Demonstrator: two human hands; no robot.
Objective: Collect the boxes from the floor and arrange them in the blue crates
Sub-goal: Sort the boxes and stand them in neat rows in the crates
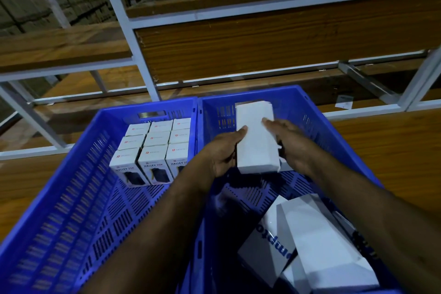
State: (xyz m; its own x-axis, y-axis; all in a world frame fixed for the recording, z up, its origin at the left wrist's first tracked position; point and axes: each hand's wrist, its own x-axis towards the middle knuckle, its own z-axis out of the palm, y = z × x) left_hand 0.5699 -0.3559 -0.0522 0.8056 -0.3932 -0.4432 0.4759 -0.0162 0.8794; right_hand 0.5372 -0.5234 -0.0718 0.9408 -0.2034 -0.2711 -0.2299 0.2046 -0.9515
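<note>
Two blue crates stand side by side. The left crate (71, 174) has several white "Halley 20K" boxes (152, 148) standing upright in rows at its far end. Over the far part of the right crate (317, 114) I hold a long white box (256, 138) between both hands. My left hand (226, 150) grips its left edge, thumb on top. My right hand (291, 143) lies along its right side, fingers stretched over the top. At the near end of the right crate, loose white boxes (317, 241) lie tilted on one another.
A white metal rack (133, 31) with wooden shelves (262, 43) rises just behind the crates. A small paper slip (343, 102) lies on the low shelf at the right. Wooden boards flank the crates on both sides.
</note>
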